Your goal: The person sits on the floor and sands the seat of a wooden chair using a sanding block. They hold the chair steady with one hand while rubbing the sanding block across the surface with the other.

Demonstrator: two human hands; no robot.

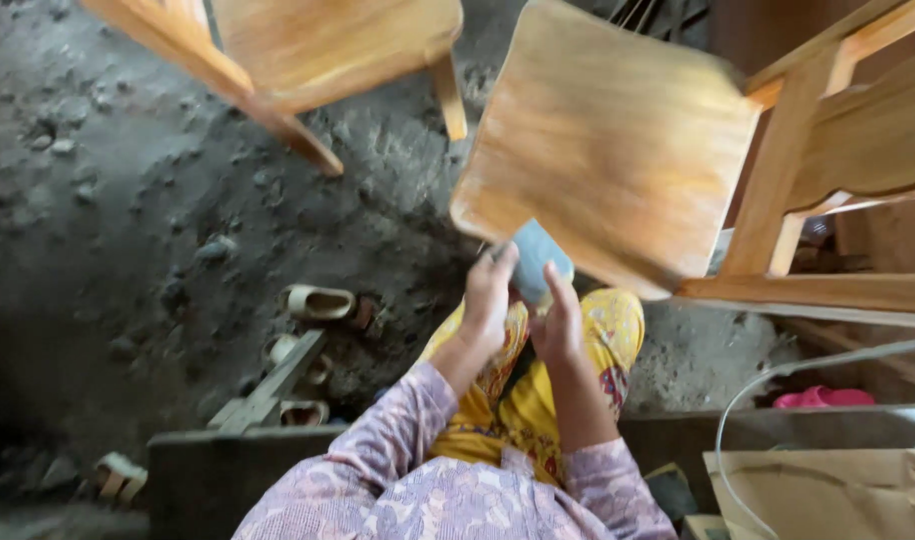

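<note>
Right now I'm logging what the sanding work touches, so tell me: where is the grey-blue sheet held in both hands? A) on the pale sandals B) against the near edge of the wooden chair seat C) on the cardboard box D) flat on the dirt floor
B: both the left hand and right hand press the grey-blue sheet at the lower edge of the wooden chair seat.

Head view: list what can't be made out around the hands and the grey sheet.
- Grey sheet: lower part hidden behind the left hand and right hand; its material is unclear.
- Wooden chair seat: motion-blurred, so the surface finish is unreadable.
- Chair frame: cut off by the right edge.
- Second chair: cut off by the top edge.
- Pale sandals: dim and small, details unclear.
</note>
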